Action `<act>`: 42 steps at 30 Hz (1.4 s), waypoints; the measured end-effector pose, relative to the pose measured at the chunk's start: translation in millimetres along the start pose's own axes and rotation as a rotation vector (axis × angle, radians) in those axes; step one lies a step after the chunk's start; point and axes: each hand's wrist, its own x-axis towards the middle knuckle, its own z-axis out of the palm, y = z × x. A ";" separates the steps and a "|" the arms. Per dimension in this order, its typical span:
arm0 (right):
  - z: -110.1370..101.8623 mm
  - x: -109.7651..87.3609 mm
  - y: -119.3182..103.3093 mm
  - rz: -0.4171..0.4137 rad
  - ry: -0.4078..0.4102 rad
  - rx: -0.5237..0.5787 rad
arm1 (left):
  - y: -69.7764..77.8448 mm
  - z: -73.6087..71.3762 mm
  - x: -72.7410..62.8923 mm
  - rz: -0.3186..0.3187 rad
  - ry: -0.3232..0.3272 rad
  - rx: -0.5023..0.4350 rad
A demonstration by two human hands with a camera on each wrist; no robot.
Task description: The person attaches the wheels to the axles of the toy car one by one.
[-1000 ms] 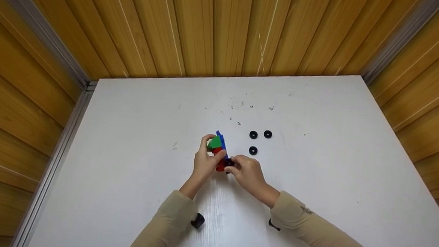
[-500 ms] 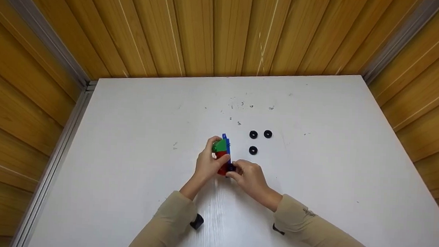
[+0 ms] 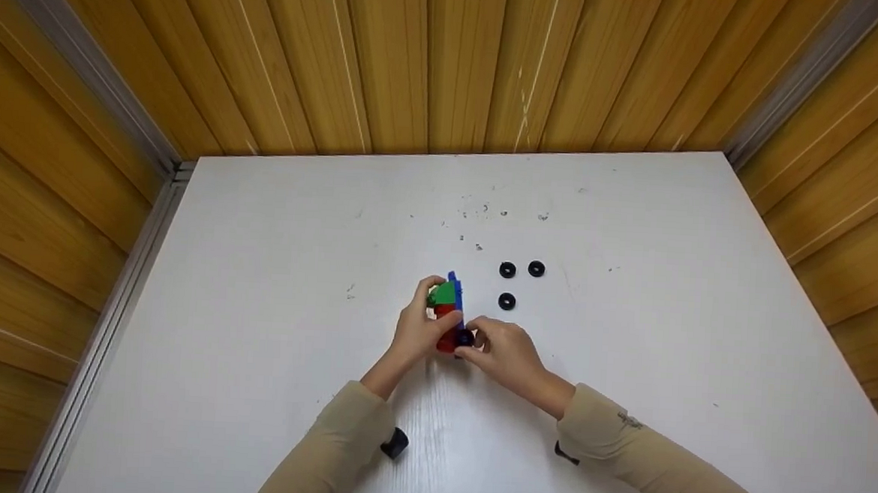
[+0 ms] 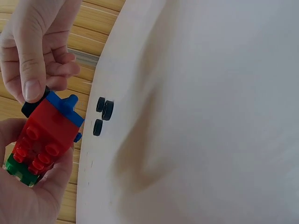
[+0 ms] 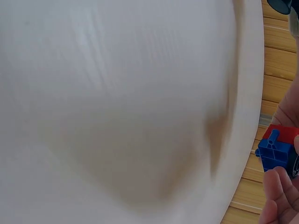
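Observation:
My left hand (image 3: 416, 332) grips a toy block vehicle with a green block (image 3: 444, 293), red blocks (image 4: 53, 126) and a blue base (image 5: 275, 154). In the head view the vehicle is turned on its side, the base facing right. At its near end sits a black toy wheel (image 3: 465, 338) against the base. My right hand (image 3: 512, 355) pinches this wheel between thumb and fingers. The left wrist view shows the right thumb (image 4: 32, 88) on the wheel, which is partly covered. How firmly the wheel sits on its axle cannot be told.
Three loose black wheels (image 3: 507, 301) lie on the white table (image 3: 297, 231), to the right of the vehicle and beyond the right hand. Wood-patterned panels (image 3: 388, 63) wall in the table at the back and sides. Dark wrist devices (image 3: 395, 443) show under both sleeves.
Both hands and the vehicle have shifted slightly right and nearer the body. The vehicle stands straighter in the head view, and more of the pinched wheel shows. The three loose wheels have stayed put.

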 end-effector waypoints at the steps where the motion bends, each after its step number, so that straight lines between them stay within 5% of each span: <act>1: -0.8 0.4 0.4 0.002 -0.007 -0.005 | -0.1 -0.1 0.1 -0.002 -0.004 -0.006; 11: -6.8 2.5 5.7 0.013 -0.059 -0.003 | -1.2 -0.5 0.5 -0.010 -0.009 -0.037; 22: -17.2 6.2 17.1 -0.002 -0.146 0.117 | -3.6 -2.4 1.4 -0.053 -0.002 -0.053; 42: -31.5 17.8 35.8 0.026 -0.029 0.089 | -5.8 -2.4 1.9 -0.102 -0.016 -0.102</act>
